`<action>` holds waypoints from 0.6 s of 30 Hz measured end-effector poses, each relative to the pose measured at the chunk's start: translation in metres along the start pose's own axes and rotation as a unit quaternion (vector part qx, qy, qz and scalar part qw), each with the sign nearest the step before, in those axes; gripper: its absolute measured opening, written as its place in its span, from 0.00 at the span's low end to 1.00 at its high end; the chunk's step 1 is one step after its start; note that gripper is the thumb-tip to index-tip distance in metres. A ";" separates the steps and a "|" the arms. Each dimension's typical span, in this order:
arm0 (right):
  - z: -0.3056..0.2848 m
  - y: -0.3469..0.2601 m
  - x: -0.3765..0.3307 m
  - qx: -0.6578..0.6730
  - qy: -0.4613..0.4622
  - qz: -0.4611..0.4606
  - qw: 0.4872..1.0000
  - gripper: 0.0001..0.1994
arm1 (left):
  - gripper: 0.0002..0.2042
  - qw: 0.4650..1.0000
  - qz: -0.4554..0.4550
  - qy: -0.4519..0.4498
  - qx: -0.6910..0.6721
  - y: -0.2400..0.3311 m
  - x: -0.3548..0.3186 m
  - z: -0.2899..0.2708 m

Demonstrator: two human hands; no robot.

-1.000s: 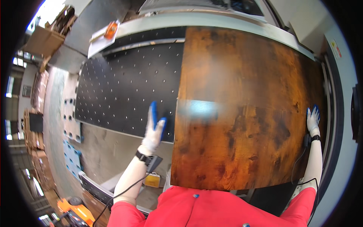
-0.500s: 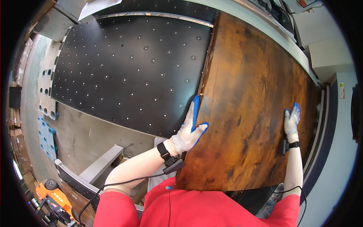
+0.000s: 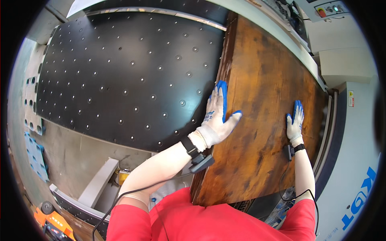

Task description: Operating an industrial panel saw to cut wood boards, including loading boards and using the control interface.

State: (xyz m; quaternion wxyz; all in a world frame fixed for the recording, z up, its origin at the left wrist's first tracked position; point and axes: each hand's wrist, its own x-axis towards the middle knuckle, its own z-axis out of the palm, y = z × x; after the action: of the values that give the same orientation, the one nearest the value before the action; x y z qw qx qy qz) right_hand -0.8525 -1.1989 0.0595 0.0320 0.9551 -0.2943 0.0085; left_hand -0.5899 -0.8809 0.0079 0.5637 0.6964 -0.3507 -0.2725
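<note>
A large brown wood-grain board (image 3: 261, 80) lies flat in front of me, with dark layered edges along its left side like a stack of boards. My left hand (image 3: 217, 118), in a white glove with blue-coated palm, rests along that left edge, fingers stretched out and thumb spread over the top face. On the board's right part lies my right hand (image 3: 295, 124), gloved the same way, its fingers extended. Neither hand is wrapped round anything. Left of the board spreads a black table (image 3: 108, 76) studded with small metal balls.
To the right stands a light grey machine housing (image 3: 352, 132) beside a metal rail (image 3: 327, 136). A control panel (image 3: 331, 10) is at the far right. Blue pallets (image 3: 36, 156) and an orange vehicle (image 3: 54, 223) are at the left. Cables run from my wrist straps.
My left hand has moved farther up along the board's left edge. More of the layered edge shows at the left. The whole view has shifted somewhat; my right hand stays flat on the board.
</note>
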 end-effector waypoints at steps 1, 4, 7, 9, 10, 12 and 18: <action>0.000 -0.003 0.000 0.007 -0.009 0.010 1.000 0.37 | 0.41 1.000 0.011 -0.004 -0.029 -0.006 0.001 0.001; -0.009 -0.009 0.001 0.001 -0.024 0.027 0.999 0.38 | 0.41 0.998 0.033 -0.030 -0.050 -0.009 0.003 -0.004; -0.008 -0.005 0.000 0.008 -0.021 0.036 0.999 0.38 | 0.41 0.995 -0.002 -0.026 -0.100 -0.013 0.001 -0.001; -0.012 -0.001 -0.005 0.011 -0.025 0.048 0.998 0.38 | 0.41 0.990 -0.010 -0.019 -0.137 -0.016 0.003 0.008; -0.015 0.003 -0.008 0.015 -0.024 0.058 0.998 0.38 | 0.41 0.988 -0.015 -0.016 -0.150 -0.013 0.005 0.013; -0.014 0.009 -0.009 0.014 -0.023 0.073 0.997 0.38 | 0.41 0.944 -0.127 -0.006 -0.305 0.008 0.008 0.019; -0.029 -0.018 0.008 0.068 -0.012 0.084 0.994 0.37 | 0.35 0.972 -0.067 -0.014 -0.224 -0.048 0.013 0.003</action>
State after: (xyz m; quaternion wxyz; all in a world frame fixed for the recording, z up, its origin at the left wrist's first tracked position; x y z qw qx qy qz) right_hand -0.8354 -1.1867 0.0882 -0.0371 0.9272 -0.3723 0.0193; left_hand -0.5759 -0.8870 -0.0392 0.6808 0.5702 -0.2409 -0.3917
